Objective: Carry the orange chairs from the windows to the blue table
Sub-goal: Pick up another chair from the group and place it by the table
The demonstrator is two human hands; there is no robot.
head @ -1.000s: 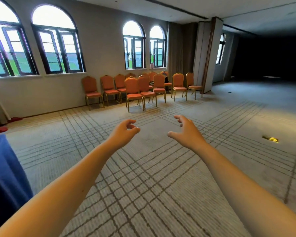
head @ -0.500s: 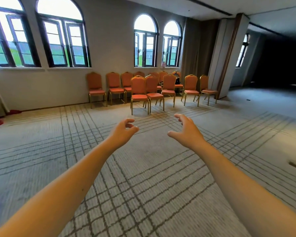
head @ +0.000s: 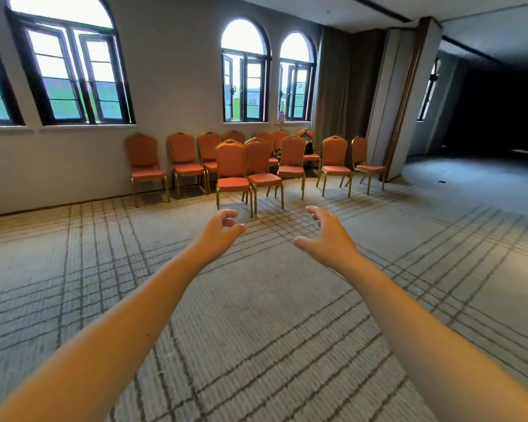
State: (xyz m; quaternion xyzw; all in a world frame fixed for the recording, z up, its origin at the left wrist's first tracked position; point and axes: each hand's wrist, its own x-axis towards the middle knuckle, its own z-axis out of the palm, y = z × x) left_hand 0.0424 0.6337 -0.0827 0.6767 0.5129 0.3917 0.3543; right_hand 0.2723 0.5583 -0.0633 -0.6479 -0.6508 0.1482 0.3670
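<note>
Both my hands reach out bare, left grip (head: 223,229) and right grip (head: 323,236) spread, holding nothing. Orange chairs (head: 232,169) stand at twelve o'clock under the windows (head: 246,71).

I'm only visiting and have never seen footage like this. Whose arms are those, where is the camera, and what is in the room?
There is no machine here. The picture comes from a wide-angle camera worn on a person's head, looking forward and down, so the two bare arms are that person's own. The left hand and the right hand are stretched out in front, fingers loosely curled, and both are empty. They hover over a patterned carpet. Ahead, under the arched windows, stand the orange chairs with gold frames, some against the wall and some pulled forward. A dark bag appears to sit on one at the back. No chair has been picked up yet, and no blue table shows in this view.
</note>
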